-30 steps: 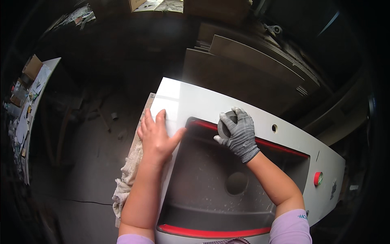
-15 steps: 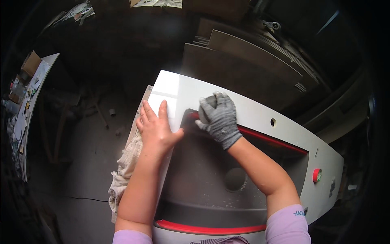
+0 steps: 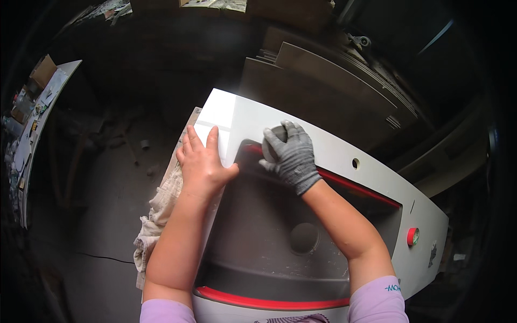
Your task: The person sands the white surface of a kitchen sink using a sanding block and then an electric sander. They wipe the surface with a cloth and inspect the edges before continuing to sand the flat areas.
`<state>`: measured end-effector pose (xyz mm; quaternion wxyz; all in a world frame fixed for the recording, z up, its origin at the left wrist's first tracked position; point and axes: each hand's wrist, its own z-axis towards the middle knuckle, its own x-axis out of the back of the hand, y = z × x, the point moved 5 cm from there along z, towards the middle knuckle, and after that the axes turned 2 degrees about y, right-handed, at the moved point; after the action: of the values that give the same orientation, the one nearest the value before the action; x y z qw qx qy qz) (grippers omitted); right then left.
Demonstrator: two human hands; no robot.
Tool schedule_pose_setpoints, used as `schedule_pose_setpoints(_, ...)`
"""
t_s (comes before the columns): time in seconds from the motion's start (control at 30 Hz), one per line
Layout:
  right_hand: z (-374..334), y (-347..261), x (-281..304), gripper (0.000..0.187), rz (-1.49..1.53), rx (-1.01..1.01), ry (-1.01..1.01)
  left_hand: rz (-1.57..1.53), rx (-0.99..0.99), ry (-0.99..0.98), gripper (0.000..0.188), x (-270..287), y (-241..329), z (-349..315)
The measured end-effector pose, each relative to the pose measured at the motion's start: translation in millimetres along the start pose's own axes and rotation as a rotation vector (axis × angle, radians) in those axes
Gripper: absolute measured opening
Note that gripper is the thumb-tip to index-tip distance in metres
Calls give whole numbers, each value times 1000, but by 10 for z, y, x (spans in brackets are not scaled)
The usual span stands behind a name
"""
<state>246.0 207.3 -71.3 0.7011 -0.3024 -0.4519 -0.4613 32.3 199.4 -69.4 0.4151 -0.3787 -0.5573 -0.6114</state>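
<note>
A white countertop with a dark grey sunken basin lies in front of me. Red tape runs along the basin's near and far edges. My left hand, bare, rests flat with fingers spread on the white surface left of the basin. In a grey knitted glove, my right hand is curled over a dark grey rounded pad, pressed to the countertop at the basin's far left corner. The fingers and palm cover most of the pad, so its exact kind is unclear.
A roll of red tape and a small round hole are on the countertop's right part. Crumpled cloth hangs along its left edge. Large boards lean behind. A cluttered table stands far left.
The whole scene has shifted slightly left in view. My right hand and its pad stay at about the same corner, and my left hand keeps its place on the countertop.
</note>
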Motion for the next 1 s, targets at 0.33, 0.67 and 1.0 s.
schedule_pose_setpoints(0.33,155,-162,-5,81,-20,21,41,10,30,-52,95,40,88,12)
schedule_pose_setpoints(0.67,-68,128,30,76,-79,-64,30,-8,41,-22,96,40,110,47)
schedule_pose_setpoints(1.0,-396,284,89,78,-61,-11,51,38,94,-91,95,68,39,31)
